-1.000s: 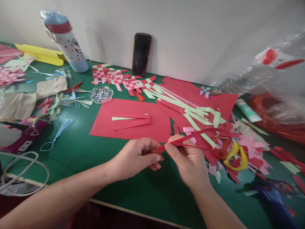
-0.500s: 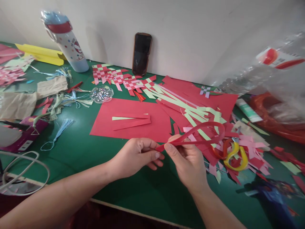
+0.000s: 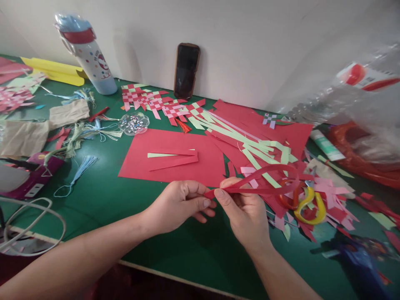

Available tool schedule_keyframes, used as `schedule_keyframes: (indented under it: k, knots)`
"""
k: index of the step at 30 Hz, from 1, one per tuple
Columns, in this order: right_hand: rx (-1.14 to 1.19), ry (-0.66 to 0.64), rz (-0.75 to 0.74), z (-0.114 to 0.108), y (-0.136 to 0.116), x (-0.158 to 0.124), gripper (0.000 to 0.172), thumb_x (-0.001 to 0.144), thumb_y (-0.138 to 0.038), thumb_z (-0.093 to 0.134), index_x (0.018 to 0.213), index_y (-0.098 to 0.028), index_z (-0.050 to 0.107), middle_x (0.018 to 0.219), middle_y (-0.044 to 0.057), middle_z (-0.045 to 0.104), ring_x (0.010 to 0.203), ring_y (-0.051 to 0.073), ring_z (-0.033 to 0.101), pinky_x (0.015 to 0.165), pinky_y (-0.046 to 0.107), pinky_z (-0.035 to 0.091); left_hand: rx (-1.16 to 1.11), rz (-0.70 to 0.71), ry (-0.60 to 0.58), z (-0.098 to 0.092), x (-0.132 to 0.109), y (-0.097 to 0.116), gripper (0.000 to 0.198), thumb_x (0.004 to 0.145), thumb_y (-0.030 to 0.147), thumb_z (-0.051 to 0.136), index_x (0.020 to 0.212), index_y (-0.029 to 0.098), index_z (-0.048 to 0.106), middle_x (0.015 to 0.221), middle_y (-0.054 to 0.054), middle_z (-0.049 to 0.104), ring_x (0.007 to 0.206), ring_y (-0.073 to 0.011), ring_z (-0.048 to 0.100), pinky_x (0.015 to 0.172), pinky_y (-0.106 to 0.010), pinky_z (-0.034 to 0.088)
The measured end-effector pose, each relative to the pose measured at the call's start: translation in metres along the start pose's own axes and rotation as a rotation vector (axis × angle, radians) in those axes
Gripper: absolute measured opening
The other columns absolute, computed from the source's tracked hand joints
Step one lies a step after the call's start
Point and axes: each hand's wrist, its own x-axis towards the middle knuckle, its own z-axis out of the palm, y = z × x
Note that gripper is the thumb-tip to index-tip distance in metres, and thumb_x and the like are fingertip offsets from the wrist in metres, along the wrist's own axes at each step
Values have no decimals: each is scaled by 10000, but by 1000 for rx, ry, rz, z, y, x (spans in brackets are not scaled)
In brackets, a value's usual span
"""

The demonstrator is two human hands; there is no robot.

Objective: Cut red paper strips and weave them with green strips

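A red paper strip [image 3: 265, 191] is bent double, its loop reaching out to the right. My left hand [image 3: 179, 206] pinches the strip's two ends between thumb and fingers. Close beside it, my right hand [image 3: 245, 210] grips the same strip a little further along. Beyond my hands lies a red paper sheet [image 3: 175, 175] with a few folded strips [image 3: 175, 160] in red and pale green on it. Yellow-and-red scissors [image 3: 318, 208] rest on paper scraps to the right, just past the strip's loop.
Woven paper fish [image 3: 153, 102] and a dish of small beads [image 3: 134, 123] sit further back. A phone [image 3: 186, 71] leans on the wall, with a bottle [image 3: 87, 54] to its left. Tassels [image 3: 79, 171] lie at left; a blue glue gun [image 3: 359, 258] is at right.
The strip's loop has sunk a little lower and flattened, stretching slightly further right. Both hands keep their pinch in nearly the same place.
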Motion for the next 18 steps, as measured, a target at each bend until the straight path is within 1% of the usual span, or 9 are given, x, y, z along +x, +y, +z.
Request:
schedule_keyframes:
  k: [5,10,14,18]
  knots:
    - [-99,23,-104,0,3,-1,107,896,-289,650,833,-220,598,718,-18,615,653,126,601,600,238,507,2,-3,2,1,-1,3,226,769,292,774,879,122,673,820,-32,712,765,-147,714,649,-225,569]
    - [-148,32,-186,0,6,-3,71,907,-228,629,856,-225,580,782,-18,579,685,116,569,613,237,494,14,33,-5,1,-2,4,271,768,341,785,876,121,670,778,-15,689,760,-145,715,641,-216,569]
    - [-132,7,-192,0,7,-4,64,911,-222,619,861,-228,581,788,-20,571,682,114,569,612,236,501,9,33,-11,0,-1,4,299,793,402,765,846,126,663,759,-12,689,743,-135,707,642,-214,568]
    - [-105,6,-147,0,3,-3,89,902,-257,636,836,-225,587,747,-21,582,682,118,570,609,227,491,30,32,-10,-1,-1,4,295,801,397,759,862,124,665,763,-12,696,731,-127,706,642,-210,569]
